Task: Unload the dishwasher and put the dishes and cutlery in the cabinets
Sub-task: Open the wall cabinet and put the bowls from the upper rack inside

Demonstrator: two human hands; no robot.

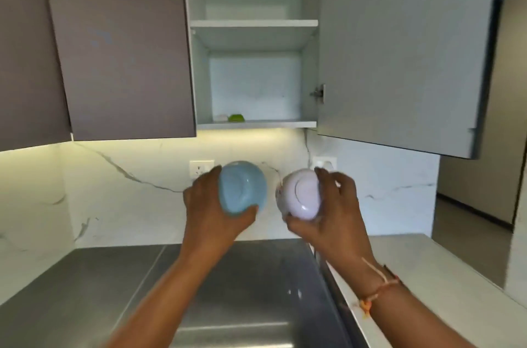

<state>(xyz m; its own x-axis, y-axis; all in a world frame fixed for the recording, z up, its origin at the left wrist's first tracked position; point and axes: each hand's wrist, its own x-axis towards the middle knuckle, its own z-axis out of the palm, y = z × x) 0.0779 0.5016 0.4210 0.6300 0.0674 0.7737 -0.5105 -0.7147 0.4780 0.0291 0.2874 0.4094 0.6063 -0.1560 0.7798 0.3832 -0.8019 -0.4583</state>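
Blue bowl [242, 189] clasped in left grip [209, 205], white bowl [299, 195] in right grip [336, 205], open cabinet [253, 85] at 12 o'clock nearly bare, so I'd say stowing's barely started.

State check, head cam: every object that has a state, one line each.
blue bowl: held by left hand, tipped, base toward the camera
white bowl: held by right hand, tipped, base toward the camera
cabinet door: open
neighbouring cabinet door: closed
green item: resting on the lower shelf, left side
under-cabinet light: on
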